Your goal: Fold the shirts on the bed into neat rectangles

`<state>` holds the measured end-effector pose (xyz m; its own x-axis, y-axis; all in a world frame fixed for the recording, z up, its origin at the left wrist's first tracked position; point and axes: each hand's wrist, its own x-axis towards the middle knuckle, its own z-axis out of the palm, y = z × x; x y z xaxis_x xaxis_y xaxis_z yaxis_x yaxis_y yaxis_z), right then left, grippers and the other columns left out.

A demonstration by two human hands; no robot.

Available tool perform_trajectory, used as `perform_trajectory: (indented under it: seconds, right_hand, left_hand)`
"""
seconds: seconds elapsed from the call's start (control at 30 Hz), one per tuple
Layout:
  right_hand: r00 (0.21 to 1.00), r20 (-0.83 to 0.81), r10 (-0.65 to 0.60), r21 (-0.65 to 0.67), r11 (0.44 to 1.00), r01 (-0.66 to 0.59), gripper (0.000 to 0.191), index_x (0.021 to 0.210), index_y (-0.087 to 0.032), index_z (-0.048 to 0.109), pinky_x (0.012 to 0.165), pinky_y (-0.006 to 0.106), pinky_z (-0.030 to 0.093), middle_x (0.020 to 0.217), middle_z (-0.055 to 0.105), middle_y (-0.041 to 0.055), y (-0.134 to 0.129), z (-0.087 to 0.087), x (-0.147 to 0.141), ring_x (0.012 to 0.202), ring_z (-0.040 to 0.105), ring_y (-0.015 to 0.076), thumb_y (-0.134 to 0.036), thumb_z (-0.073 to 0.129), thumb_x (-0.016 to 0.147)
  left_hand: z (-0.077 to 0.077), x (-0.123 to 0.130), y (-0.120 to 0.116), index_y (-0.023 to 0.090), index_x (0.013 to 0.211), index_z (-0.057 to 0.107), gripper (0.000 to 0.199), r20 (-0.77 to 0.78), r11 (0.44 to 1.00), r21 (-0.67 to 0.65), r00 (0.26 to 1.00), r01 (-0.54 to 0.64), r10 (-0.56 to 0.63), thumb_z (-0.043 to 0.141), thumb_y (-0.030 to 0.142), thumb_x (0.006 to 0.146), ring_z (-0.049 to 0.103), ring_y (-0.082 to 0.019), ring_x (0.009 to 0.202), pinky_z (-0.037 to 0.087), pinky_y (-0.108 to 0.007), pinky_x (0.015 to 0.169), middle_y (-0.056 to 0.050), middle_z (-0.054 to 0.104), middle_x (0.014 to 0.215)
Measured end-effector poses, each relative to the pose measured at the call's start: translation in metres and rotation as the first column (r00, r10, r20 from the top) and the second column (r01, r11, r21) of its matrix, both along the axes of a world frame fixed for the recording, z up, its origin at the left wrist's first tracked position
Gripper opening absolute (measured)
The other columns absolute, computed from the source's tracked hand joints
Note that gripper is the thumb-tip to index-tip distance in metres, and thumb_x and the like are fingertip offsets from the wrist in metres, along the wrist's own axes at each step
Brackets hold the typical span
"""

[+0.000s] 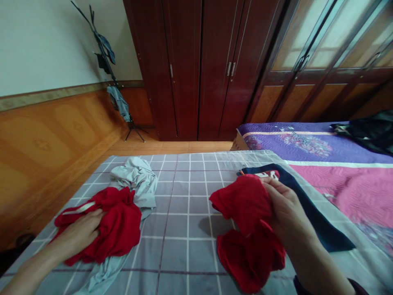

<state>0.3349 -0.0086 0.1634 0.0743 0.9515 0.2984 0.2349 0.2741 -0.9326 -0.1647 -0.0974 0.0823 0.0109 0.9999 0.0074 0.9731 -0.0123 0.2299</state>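
At the left of the bed, my left hand [81,233] has its fingers closed into a crumpled red garment [121,225] with a white stripe; the fingertips are partly hidden in its folds. That garment lies over a bunched light grey garment [135,180], which sticks out behind and in front of it. On the right, my right hand [284,207] pinches another red garment [242,200] between thumb and fingers. Its upper part is lifted, and the lower part hangs in loose folds. Beyond and beneath this hand lies a flat navy garment [319,225] with a red and white print.
The grey checked bedsheet [187,221] spreads under everything. To the right is a second bed with a purple and pink cover [307,143], a black item [371,129] on it. Dark red wardrobes [199,69] stand behind, and a coat stand [107,65] at the back left.
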Motion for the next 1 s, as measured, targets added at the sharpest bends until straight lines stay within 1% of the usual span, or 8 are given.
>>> perform_trajectory:
  seconds: [0.1, 0.23, 0.37, 0.47, 0.57, 0.73, 0.87, 1.0]
  right_hand:
    - [0.923, -0.381, 0.062, -0.184, 0.973, -0.141, 0.025, 0.069, -0.020, 0.058, 0.043, 0.023, 0.043, 0.056, 0.059, -0.0014, 0.003, 0.019, -0.025, 0.046, 0.055, 0.0120, -0.042, 0.071, 0.070]
    - [0.826, -0.559, 0.077, -0.253, 0.932, -0.258, 0.024, 0.067, -0.019, 0.057, 0.042, 0.019, 0.037, 0.054, 0.056, -0.0046, 0.005, 0.030, -0.045, 0.044, 0.048, 0.0081, -0.032, 0.077, 0.061]
    - [0.799, -0.589, 0.124, -0.259, 0.907, -0.331, 0.026, 0.065, -0.017, 0.057, 0.042, 0.018, 0.034, 0.054, 0.056, -0.0046, 0.008, 0.028, -0.056, 0.045, 0.046, 0.0066, -0.033, 0.077, 0.060]
    - [0.820, -0.543, 0.180, -0.270, 0.888, -0.373, 0.027, 0.068, -0.017, 0.060, 0.046, 0.018, 0.036, 0.059, 0.059, -0.0026, 0.015, 0.021, -0.056, 0.050, 0.050, 0.0075, -0.039, 0.075, 0.064]
    - [0.868, -0.414, 0.273, -0.270, 0.874, -0.403, 0.031, 0.079, -0.016, 0.066, 0.061, 0.023, 0.045, 0.080, 0.067, 0.0038, 0.027, 0.010, -0.048, 0.069, 0.060, 0.0124, -0.044, 0.070, 0.069]
    - [0.959, 0.063, 0.275, -0.240, 0.937, -0.252, 0.034, 0.093, -0.015, 0.067, 0.068, 0.030, 0.047, 0.082, 0.068, 0.0060, 0.037, -0.024, -0.024, 0.072, 0.062, 0.0170, -0.044, 0.060, 0.076]
    - [0.762, 0.589, 0.269, -0.104, 0.960, -0.258, 0.029, 0.098, -0.017, 0.068, 0.079, 0.038, 0.049, 0.097, 0.066, 0.0087, 0.021, -0.056, -0.003, 0.090, 0.062, 0.0246, -0.035, 0.063, 0.076]
    - [0.554, 0.827, 0.092, 0.047, 0.972, -0.231, 0.033, 0.109, -0.013, 0.064, 0.089, 0.043, 0.047, 0.115, 0.059, 0.0147, 0.007, -0.076, 0.015, 0.107, 0.055, 0.0293, -0.027, 0.061, 0.079]
  left_hand:
    - [0.012, 0.058, 0.003, 0.015, 0.138, 0.040, 0.061, -0.186, 0.991, 0.129, 0.982, 0.043, -0.018, 0.044, 0.023, 0.078, 0.041, -0.030, 0.129, 0.029, -0.047, 0.110, -0.012, 0.047, 0.139]
    - [0.011, 0.110, 0.009, 0.030, 0.140, 0.040, 0.068, -0.229, 0.921, -0.027, 0.894, 0.389, -0.384, 0.052, 0.021, 0.073, 0.025, -0.028, 0.139, 0.017, -0.050, 0.114, -0.002, 0.034, 0.149]
    - [-0.012, 0.090, 0.013, 0.021, 0.120, 0.062, 0.057, -0.276, 0.932, -0.180, 0.893, 0.315, -0.355, 0.049, 0.008, 0.066, 0.045, -0.028, 0.127, 0.022, -0.050, 0.112, -0.009, 0.057, 0.129]
    - [-0.010, 0.063, 0.009, 0.018, 0.101, 0.070, 0.043, -0.318, 0.958, -0.202, 0.911, 0.206, -0.263, 0.049, 0.005, 0.066, 0.054, -0.029, 0.115, 0.027, -0.050, 0.109, -0.011, 0.065, 0.113]
    - [0.009, 0.067, 0.004, 0.020, 0.094, 0.071, 0.029, -0.243, 0.955, -0.237, 0.941, 0.179, -0.237, 0.054, 0.012, 0.071, 0.058, -0.029, 0.107, 0.035, -0.048, 0.103, -0.009, 0.067, 0.105]
    - [0.033, 0.141, 0.012, 0.022, 0.112, 0.063, 0.031, 0.043, 0.945, -0.171, 0.961, 0.277, -0.274, 0.049, 0.039, 0.089, 0.056, -0.026, 0.111, 0.042, -0.039, 0.097, -0.008, 0.063, 0.117]
    - [0.024, 0.207, 0.034, 0.022, 0.132, 0.046, 0.056, 0.234, 0.919, -0.114, 0.909, 0.378, -0.345, 0.054, 0.051, 0.085, 0.050, -0.025, 0.121, 0.042, -0.036, 0.099, -0.010, 0.051, 0.134]
    - [-0.003, 0.253, 0.066, 0.014, 0.145, 0.024, 0.092, 0.266, 0.950, -0.016, 0.917, 0.312, -0.297, 0.065, 0.055, 0.074, 0.034, -0.030, 0.134, 0.033, -0.042, 0.107, -0.017, 0.034, 0.147]
